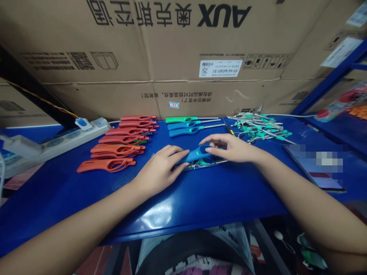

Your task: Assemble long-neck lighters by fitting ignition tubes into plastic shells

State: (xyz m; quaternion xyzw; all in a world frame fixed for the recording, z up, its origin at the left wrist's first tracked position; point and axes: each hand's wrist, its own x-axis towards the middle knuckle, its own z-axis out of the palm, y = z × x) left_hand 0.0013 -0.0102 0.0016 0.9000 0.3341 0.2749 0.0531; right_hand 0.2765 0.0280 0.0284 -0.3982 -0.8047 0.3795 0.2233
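Both hands are on a blue lighter casing [194,154] over the middle of the table. My left hand [163,166] pinches its left end between thumb and fingers. Around its trigger-loop end, my right hand [226,148] closes with thumb and fingertips. Below the casing shows a metal rod with green parts [205,164], partly covered by the casing and my hands. Behind them lie a green long-neck lighter [181,120] and two blue long-neck lighters [183,131], metal necks pointing right. Red and orange lighter casings [107,165] lie in a column to the left.
A pile of metal rods with green parts [259,128] lies at the back right, beside a thin tool with a yellow-and-black end [231,131]. A phone-like device [323,179] rests at right. A white power strip [61,143] stands left. Cardboard [172,49] walls the back.
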